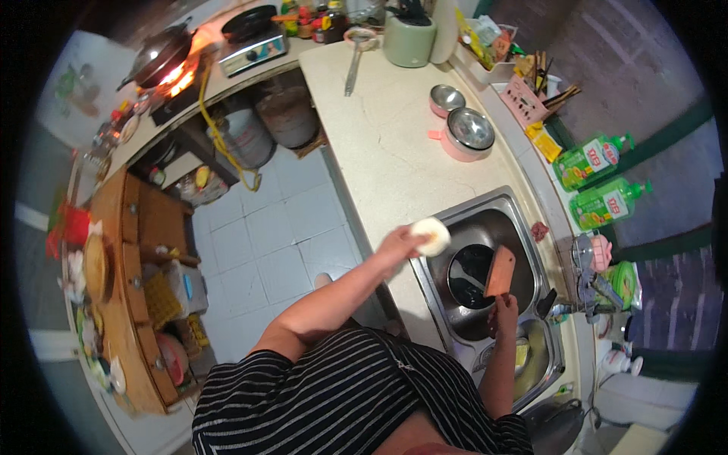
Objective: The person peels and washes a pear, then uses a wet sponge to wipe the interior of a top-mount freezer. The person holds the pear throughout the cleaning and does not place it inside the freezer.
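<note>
My left hand (pixel 401 245) grips a pale, rounded piece of food (pixel 435 234) over the counter's front edge beside the sink. It has a brownish patch; its exact kind is unclear. Over the larger basin of the steel sink (pixel 515 219), my right hand (pixel 503 314) holds a flat, orange-brown cleaver-shaped tool (pixel 500 272), pointing away from me. A small hole shows near its far corner. Below it in the basin sits a round black pan (pixel 463 273), partly hidden by the tool. A yellow item (pixel 521 352) lies in the smaller basin.
Flames burn under a wok (pixel 162 54) at far left. A ladle (pixel 354 65), two pink-sided metal bowls (pixel 471 133) and a green knife block (pixel 410 42) stand on the counter (pixel 387 165). Green soap bottles (pixel 600 205) line the sill. A wooden cabinet (pixel 122 284) is at left.
</note>
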The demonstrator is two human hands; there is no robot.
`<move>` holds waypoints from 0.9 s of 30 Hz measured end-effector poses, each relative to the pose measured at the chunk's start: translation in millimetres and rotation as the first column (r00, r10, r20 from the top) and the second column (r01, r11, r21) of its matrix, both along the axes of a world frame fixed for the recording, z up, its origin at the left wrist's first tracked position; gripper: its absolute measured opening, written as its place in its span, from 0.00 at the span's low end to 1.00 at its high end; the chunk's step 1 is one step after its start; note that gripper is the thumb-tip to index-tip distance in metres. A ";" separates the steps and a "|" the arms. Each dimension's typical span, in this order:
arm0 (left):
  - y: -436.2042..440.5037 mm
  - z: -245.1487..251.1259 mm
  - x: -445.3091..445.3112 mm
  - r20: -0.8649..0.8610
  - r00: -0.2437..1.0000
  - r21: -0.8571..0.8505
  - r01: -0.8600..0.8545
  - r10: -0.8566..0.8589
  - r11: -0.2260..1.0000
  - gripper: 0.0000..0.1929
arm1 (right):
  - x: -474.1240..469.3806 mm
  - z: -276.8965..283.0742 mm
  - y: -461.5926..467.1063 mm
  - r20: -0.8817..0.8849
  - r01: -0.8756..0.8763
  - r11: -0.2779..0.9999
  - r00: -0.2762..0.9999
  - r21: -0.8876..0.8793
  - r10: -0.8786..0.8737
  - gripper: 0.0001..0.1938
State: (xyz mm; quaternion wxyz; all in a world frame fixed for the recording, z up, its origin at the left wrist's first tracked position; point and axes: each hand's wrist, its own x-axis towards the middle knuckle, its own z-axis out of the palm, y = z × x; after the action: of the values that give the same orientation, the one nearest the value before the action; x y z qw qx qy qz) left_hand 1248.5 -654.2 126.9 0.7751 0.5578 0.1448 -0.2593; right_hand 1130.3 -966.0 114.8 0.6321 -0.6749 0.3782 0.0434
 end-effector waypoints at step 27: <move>412.9 1.7 42.1 -0.248 0.668 -0.340 -0.738 0.701 0.583 0.22 | 535.3 213.0 268.4 0.488 -0.353 0.914 0.845 0.201 0.219 0.07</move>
State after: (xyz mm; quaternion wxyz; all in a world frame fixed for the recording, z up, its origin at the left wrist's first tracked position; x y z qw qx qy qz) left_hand 1290.6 -241.2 128.6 0.9052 0.2619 0.3334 0.0288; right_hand 1665.6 -697.5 327.9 0.7790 -0.6176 0.1031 0.0325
